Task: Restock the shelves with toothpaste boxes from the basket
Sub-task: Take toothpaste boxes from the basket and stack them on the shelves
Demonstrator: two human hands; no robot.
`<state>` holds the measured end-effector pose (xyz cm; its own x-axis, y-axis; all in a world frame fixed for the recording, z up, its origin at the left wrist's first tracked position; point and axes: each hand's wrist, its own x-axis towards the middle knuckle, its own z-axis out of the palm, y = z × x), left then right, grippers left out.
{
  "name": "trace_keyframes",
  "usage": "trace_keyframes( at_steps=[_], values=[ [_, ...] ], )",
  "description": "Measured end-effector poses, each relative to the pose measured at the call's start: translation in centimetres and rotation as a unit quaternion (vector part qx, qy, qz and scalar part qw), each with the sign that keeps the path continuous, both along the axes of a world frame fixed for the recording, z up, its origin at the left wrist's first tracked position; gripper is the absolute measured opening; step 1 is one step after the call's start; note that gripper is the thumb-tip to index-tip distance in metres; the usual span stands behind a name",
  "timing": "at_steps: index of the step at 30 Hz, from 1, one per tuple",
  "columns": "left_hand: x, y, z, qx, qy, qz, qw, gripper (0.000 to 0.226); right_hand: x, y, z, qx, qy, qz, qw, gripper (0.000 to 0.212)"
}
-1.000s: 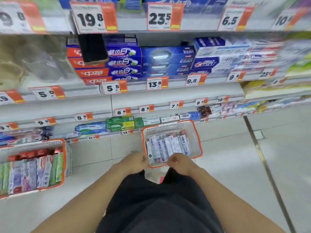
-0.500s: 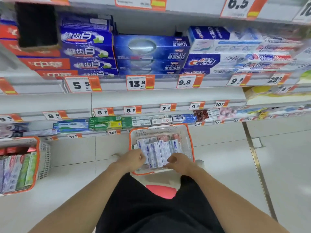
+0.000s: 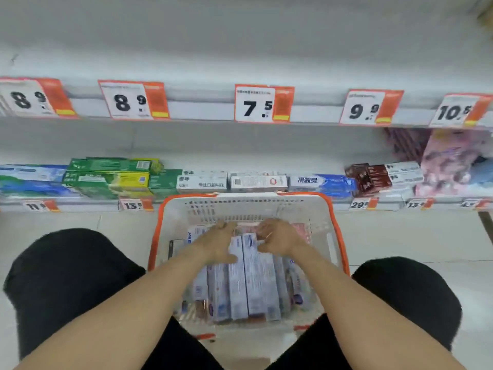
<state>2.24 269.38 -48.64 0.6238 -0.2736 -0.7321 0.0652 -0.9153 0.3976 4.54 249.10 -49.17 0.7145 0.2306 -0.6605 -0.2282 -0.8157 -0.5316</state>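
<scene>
A white basket with an orange rim (image 3: 339, 237) stands on the floor between my knees, against the bottom shelf. Several white and blue toothpaste boxes (image 3: 256, 287) lie side by side in it, long ends toward me. Both my hands are inside the basket at the far ends of the boxes. My left hand (image 3: 217, 245) lies on top of the boxes with fingers stretched forward and the thumb beside one box. My right hand (image 3: 280, 240) has its fingers curled at the far end of a middle box. Motion blur hides the exact hold.
The bottom shelf (image 3: 80, 206) holds green boxes (image 3: 112, 177), white boxes (image 3: 204, 181), blue boxes (image 3: 320, 182) and dark red packs (image 3: 369, 177). Above runs a shelf edge with price tags such as 7.5 (image 3: 257, 105). My dark-clothed knees flank the basket on the tiled floor.
My view has dropped low and close to the basket and bottom shelves. Both hands have moved from the basket's near rim forward onto the boxes inside.
</scene>
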Motion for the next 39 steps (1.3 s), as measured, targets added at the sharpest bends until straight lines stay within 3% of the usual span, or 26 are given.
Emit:
trace_keyframes(
  at_steps=[3,7,12,18,20,22,24,26,31,35,39],
  values=[
    [0.6,-2.0,-2.7,0.043,-0.010,-0.049,0.998,0.090,0.2,0.7,-2.3,0.019,0.031,0.033,0.999,0.069],
    [-2.0,-2.2,-2.8,0.048,-0.016,-0.044,0.998,0.104,-2.4,1.7,-3.1,-0.038,0.017,0.073,0.996,0.095],
    [-4.2,-0.4,-2.4,-0.003,-0.051,0.040,0.998,0.091,-4.0,2.9,-3.0,-0.064,-0.038,0.094,0.993,0.090],
    [-5.4,0.6,0.4,-0.024,-0.131,0.072,0.988,0.081,-5.0,3.9,-1.3,0.034,-0.072,0.037,0.996,0.065],
    [-5.6,1.3,1.0,-0.032,-0.144,0.081,0.986,0.075,-5.4,3.9,-1.1,0.045,-0.059,0.015,0.997,0.055],
    [-5.5,2.2,1.5,-0.054,-0.125,0.097,0.986,0.074,-6.2,3.5,-1.3,0.081,0.018,-0.024,0.996,0.048],
    [-5.7,3.1,1.9,-0.080,-0.081,0.119,0.986,0.073,-7.2,3.2,-1.4,0.119,0.105,-0.097,0.982,0.052],
    [-6.2,3.9,1.9,-0.096,-0.074,0.137,0.983,0.068,-8.0,3.3,-1.3,0.093,0.102,-0.118,0.983,0.062],
    [-7.3,4.9,3.2,-0.172,-0.128,0.281,0.935,0.056,-9.4,4.8,-1.5,-0.036,0.038,0.033,0.998,0.090],
    [-6.9,6.3,5.7,-0.161,-0.192,0.390,0.886,0.052,-9.5,4.5,-1.2,-0.049,0.019,0.020,0.998,0.066],
    [-6.5,7.8,8.2,-0.147,-0.200,0.458,0.854,0.058,-6.5,3.0,3.8,0.023,0.023,-0.015,0.999,0.030]
  ],
)
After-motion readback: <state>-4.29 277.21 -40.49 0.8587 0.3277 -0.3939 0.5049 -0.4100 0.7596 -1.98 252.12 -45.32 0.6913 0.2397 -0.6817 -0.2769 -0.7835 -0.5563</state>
